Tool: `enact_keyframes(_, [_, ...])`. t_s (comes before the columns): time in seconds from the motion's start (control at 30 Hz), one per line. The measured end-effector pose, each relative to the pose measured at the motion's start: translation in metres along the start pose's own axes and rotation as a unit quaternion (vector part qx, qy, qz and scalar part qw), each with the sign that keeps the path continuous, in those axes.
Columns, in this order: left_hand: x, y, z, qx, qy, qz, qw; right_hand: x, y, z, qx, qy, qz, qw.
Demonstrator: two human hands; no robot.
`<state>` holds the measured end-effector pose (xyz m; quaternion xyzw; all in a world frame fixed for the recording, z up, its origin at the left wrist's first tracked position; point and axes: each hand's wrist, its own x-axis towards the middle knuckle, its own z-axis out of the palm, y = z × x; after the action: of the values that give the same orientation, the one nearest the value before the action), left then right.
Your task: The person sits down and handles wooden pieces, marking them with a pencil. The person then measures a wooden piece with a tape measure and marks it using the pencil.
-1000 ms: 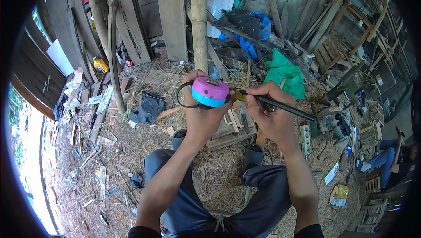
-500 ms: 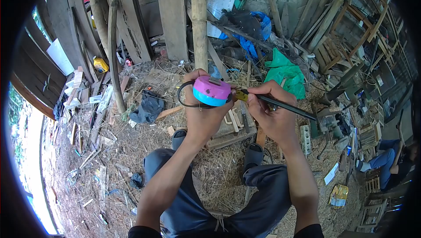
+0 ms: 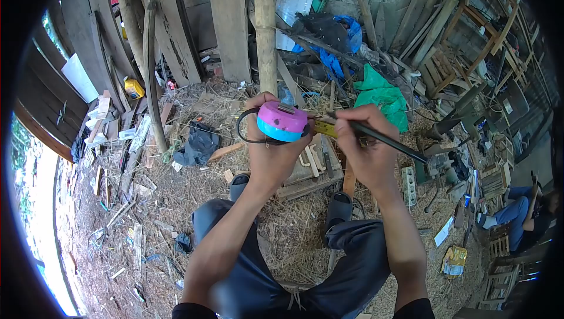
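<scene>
A pink and blue tape measure (image 3: 282,122) with a black strap is held in my left hand (image 3: 271,157), whose fingers wrap round its case. A short length of yellow blade (image 3: 324,128) sticks out of its right side. My right hand (image 3: 371,148) pinches a dark pen-like stick (image 3: 392,142), which slants down to the right; its upper end is at the blade. Whether my right fingers also touch the blade, I cannot tell.
Below my hands a wooden block (image 3: 305,185) with wood strips and a blade-like tool lies on straw-covered ground. A bamboo post (image 3: 266,54) stands ahead. A green sheet (image 3: 382,98) and black plastic (image 3: 197,144) lie around. Another person (image 3: 520,216) sits at the far right.
My right hand has shifted slightly and tilted the dark stick more steeply. More of the yellow blade shows between my hands. The other person's raised arm has moved lower.
</scene>
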<state>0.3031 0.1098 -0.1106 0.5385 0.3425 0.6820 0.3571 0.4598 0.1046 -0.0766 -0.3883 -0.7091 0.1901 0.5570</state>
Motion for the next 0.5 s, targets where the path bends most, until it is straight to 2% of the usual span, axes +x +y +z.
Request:
enact_keyframes(0.03, [0.000, -0.001, 0.000, 0.000, -0.001, 0.000, 1.000, -0.001, 0.002, 0.001, 0.043, 0.042, 0.019, 0.998])
enact_keyframes(0.07, [0.001, -0.003, 0.000, -0.026, 0.008, -0.020, 0.999, 0.001, 0.004, 0.000, 0.043, 0.044, 0.019, 0.998])
enact_keyframes(0.13, [0.004, -0.009, -0.002, -0.052, 0.016, -0.040, 0.998, 0.009, 0.012, -0.005, -0.013, 0.083, -0.029, 0.996])
enact_keyframes(0.17, [0.005, -0.013, -0.005, -0.055, 0.017, -0.043, 0.997, 0.010, 0.019, -0.008, -0.014, 0.085, -0.028, 0.996])
enact_keyframes(0.23, [0.009, -0.020, -0.008, -0.061, 0.012, -0.046, 0.997, 0.011, 0.027, -0.016, -0.131, 0.018, -0.090, 0.987])
enact_keyframes(0.27, [0.011, -0.024, -0.008, -0.084, 0.013, -0.068, 0.994, 0.004, 0.024, -0.019, -0.102, -0.033, 0.014, 0.994])
enact_keyframes(0.3, [0.012, -0.025, -0.007, -0.107, 0.012, -0.089, 0.990, 0.002, 0.024, -0.021, -0.107, -0.026, 0.015, 0.994])
enact_keyframes(0.37, [0.012, -0.027, -0.007, -0.118, -0.006, -0.090, 0.989, -0.003, 0.033, -0.024, -0.033, -0.113, 0.153, 0.981])
enact_keyframes(0.43, [0.012, -0.042, -0.008, -0.041, -0.079, -0.103, 0.991, -0.009, 0.051, -0.027, -0.054, -0.094, 0.125, 0.986])
enact_keyframes(0.5, [0.009, -0.050, 0.002, -0.004, -0.082, -0.095, 0.992, -0.015, 0.057, -0.027, -0.112, -0.080, 0.178, 0.974])
